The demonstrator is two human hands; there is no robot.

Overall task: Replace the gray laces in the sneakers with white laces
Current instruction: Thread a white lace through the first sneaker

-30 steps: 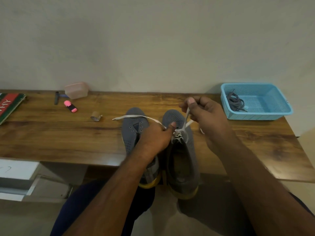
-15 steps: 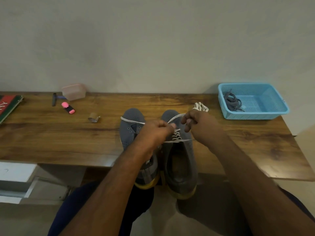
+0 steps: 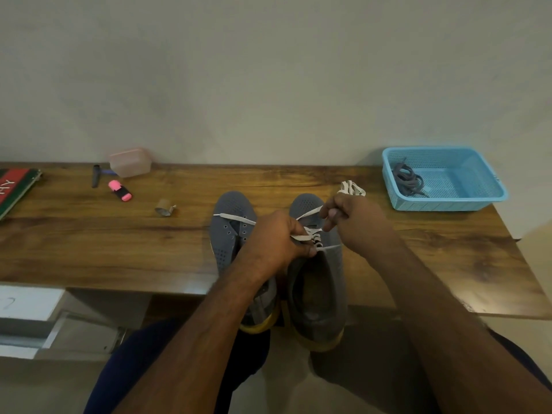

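On wooden desk (image 3: 89, 243), two gray mesh sneakers (image 3: 316, 282) side by side, left hand (image 3: 277, 237) and right hand (image 3: 352, 216) each pinching flat white lace (image 3: 310, 211) over right sneaker, gray laces (image 3: 407, 179) in blue plastic basket (image 3: 478, 201).

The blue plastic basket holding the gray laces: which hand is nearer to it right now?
Right. The right hand pinches a white lace just left of the blue plastic basket; the left hand sits farther left, over the sneakers.

The left hand (image 3: 277, 240) covers the left sneaker's (image 3: 231, 231) tongue. At the counter's (image 3: 89, 249) left edge, the book (image 3: 15, 188) is cut off.
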